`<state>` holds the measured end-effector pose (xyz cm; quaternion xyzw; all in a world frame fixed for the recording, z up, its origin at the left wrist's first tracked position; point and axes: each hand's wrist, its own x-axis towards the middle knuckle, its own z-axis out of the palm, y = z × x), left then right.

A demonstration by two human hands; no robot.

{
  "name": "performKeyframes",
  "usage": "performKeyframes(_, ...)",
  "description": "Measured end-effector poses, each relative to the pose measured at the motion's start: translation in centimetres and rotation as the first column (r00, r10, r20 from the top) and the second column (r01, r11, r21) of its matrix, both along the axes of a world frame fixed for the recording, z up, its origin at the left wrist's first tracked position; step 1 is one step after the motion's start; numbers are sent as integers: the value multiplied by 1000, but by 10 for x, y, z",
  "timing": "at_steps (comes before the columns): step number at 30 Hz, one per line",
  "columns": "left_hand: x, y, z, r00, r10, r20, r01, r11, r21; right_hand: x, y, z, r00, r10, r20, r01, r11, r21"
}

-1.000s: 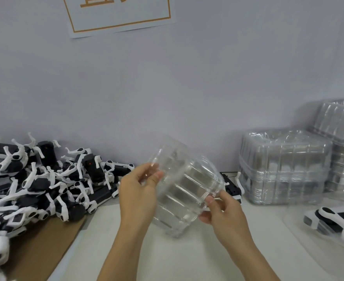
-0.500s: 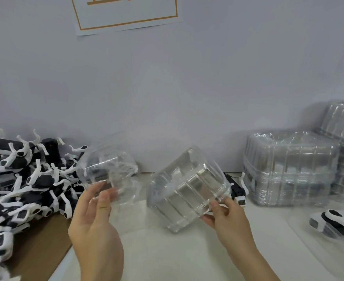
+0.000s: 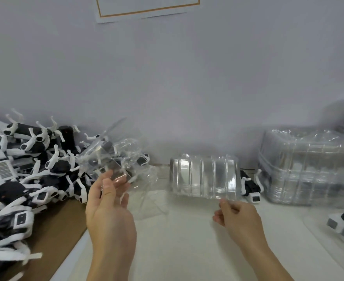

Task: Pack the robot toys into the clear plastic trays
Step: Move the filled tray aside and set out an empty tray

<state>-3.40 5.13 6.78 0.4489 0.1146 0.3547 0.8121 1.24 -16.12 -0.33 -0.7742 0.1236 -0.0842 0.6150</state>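
Pinching each clear tray by its near rim suits thin, light, flexy, slippery plastic: left hand (image 3: pixel 108 201) grips the left tray (image 3: pixel 114 165), right hand (image 3: pixel 235 214) the ribbed tray (image 3: pixel 203 175).

Black-and-white robot toys (image 3: pixel 31 169) (one barcoded), clear ribbed tray (image 3: pixel 203 175).

readable text: none | wall paper sheet (image 3: pixel 146 7): orange border only | toy label (image 3: pixel 4 173): barcode, illegible

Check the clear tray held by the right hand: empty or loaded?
Empty. The clear tray in the right hand shows only see-through ribs, no toy inside.
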Motion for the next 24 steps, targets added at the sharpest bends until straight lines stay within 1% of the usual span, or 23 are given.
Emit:
performKeyframes(5,-1,-1,2,999,-36,-19,36,999,-21,2,-8,-4,994,-8,-113,5,1000,-27)
performKeyframes(8,-2,-2,4,998,-54,-26,53,998,-47,2,-9,-5,989,-7,-147,-8,995,-100)
performKeyframes(10,-2,-2,4,997,-68,-26,66,996,-66,3,-10,-6,990,-22,-140,1,989,-150)
performKeyframes(12,-2,-1,4,997,-79,-14,77,993,-91,3,-10,-5,995,-38,-94,19,981,-196)
performKeyframes(14,-2,0,5,996,-89,-8,87,989,-118,2,-9,-2,998,-37,-44,28,982,-188)
performKeyframes(18,-3,1,4,990,-139,7,138,969,-203,-2,-6,5,999,50,-1,-49,987,-156)
performKeyframes(20,-5,0,3,984,-175,26,176,954,-243,-4,-4,7,991,136,-4,-135,981,-142)
performKeyframes(22,-6,-1,4,980,-199,24,199,950,-241,-6,-1,6,976,219,-11,-218,961,-168)
performKeyframes(24,-6,-2,9,977,-214,3,210,958,-195,-6,0,6,971,237,-23,-237,949,-209)
